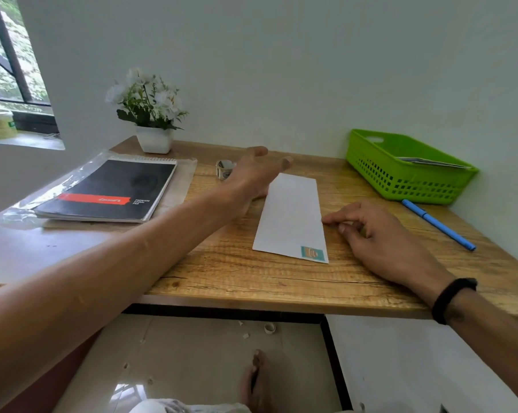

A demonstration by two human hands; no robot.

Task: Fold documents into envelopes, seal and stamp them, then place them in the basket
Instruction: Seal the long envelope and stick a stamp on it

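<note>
Two hands at a stamped envelope on the desk.

The left hand [253, 171] reaches out with fingers spread, holding nothing, above the envelope's [292, 216] far end, beside what looks like a stamp roll [223, 169]. The right hand [374, 234] rests loosely curled, its fingertip touching the envelope's right edge. A stamp [312, 252] sits at the near corner. The green basket [406, 171] stands far right, a blue pen [438, 224] near it.

My left arm stretches diagonally across toward the worktop's [281, 287] far edge, left hand [251, 177] raised, fingers spread and relaxed, holding nothing. My right hand [380, 234] rests palm down nearer the right edge, fingers loosely curled, forefinger extended; a black band [451, 299] circles that wrist.
</note>
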